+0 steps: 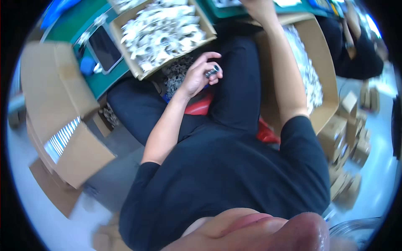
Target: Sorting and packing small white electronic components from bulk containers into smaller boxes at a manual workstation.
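Note:
My left hand (194, 80) is above my lap, its fingers curled round a small shiny metal cylinder (212, 72) with a dark open end. Below and beside that hand lies a heap of small grey metal parts (175, 77). My right arm reaches up to the far edge of the view, where my right hand (260, 11) is partly cut off. Its fingers are out of sight, so whether it holds anything cannot be made out. Just ahead of my left hand stands an open cardboard box (178, 58) full of white-wrapped parts (163, 31).
Beneath my right arm, another open cardboard box (326, 62) holds a plastic bag and whitish parts. A phone-like device (104, 48) lies on the green table (116, 74). Large cardboard cartons (54, 79) stand at left, smaller ones (335, 134) at right. Another person (356, 54) sits far right.

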`<state>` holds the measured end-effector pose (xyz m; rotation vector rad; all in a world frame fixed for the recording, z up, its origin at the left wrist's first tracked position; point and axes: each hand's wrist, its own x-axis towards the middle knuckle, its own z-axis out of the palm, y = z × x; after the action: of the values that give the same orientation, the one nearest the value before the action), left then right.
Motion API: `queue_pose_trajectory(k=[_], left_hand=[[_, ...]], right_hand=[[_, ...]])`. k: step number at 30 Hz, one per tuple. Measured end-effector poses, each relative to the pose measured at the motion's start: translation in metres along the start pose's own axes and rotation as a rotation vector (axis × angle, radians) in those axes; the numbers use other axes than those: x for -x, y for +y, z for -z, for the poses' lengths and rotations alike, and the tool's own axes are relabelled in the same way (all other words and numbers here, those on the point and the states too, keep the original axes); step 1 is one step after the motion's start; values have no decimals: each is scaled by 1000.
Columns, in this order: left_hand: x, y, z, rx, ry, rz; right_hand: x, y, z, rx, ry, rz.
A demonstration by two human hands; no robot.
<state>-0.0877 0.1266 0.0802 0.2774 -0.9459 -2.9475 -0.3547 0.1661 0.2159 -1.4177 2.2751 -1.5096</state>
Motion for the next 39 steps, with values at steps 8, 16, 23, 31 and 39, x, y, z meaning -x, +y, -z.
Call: queue_pose_trajectory(k=[8,16,23,31,39], left_hand=[[0,-12,-2,-48,17,62],[9,-18,-8,-191,61,182],[7,-23,-13,-250,42,223],[-1,-28,-11,-236,40,205],[13,-18,-1,-207,37,197]], right_hand=[[6,55,-7,100,81,54],[199,103,205,593,99,-396],[369,159,249,765,-264,-1116],[381,169,253,817,-179,-925],[163,55,189,-23,186,-497]])
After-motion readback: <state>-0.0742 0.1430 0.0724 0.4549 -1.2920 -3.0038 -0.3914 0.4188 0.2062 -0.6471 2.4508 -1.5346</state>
